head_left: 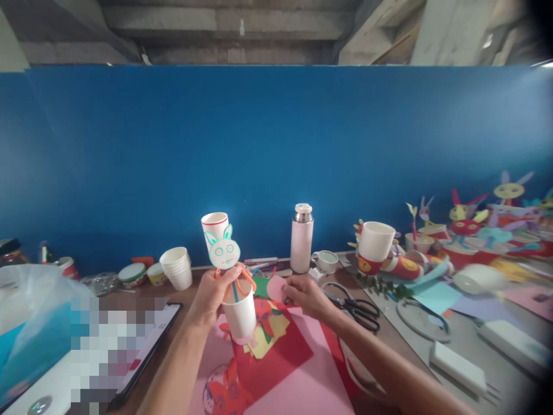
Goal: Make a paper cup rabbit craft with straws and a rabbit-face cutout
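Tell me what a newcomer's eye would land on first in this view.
The deep blue wall fills the background. At centre, the left hand raises a white paper cup with a paper rabbit face above it, while the right hand holds a pink paper circle nearby. Colourful paper-cup crafts crowd the far right.

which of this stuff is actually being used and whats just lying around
In use:
left hand holding a white paper cup with a paper rabbit face on orange strips
right hand holding a pink paper circle

Lying around:
black-handled scissors
pale pink flask
stack of white paper cups
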`<control>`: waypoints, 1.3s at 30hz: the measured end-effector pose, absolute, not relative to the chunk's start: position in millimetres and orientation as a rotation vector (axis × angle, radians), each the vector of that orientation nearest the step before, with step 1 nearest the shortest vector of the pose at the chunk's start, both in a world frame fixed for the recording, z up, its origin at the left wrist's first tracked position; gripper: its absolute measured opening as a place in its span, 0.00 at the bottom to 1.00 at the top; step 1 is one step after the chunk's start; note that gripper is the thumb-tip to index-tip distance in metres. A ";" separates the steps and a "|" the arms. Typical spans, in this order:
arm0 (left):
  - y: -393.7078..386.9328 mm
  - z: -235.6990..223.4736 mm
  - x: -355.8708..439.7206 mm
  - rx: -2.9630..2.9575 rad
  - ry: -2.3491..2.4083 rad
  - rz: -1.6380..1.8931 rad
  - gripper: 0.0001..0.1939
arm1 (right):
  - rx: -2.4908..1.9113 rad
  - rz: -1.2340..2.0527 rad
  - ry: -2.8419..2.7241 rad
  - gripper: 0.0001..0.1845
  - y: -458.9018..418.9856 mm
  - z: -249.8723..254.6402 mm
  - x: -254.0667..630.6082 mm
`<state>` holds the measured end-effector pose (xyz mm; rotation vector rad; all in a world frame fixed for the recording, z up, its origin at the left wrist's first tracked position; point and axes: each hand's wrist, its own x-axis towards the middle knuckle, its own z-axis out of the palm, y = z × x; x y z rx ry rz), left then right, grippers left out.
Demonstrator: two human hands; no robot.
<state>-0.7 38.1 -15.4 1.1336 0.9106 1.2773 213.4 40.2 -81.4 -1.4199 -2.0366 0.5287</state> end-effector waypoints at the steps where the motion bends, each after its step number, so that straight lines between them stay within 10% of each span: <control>1: 38.1 -16.7 1.5 1.150 0.925 1.271 0.11 | -1.370 0.661 -1.957 0.14 37.6 -80.7 214.3; 39: 40.6 -58.4 36.2 1.344 0.988 1.237 0.11 | -1.467 0.392 -2.129 0.18 14.3 -62.8 230.0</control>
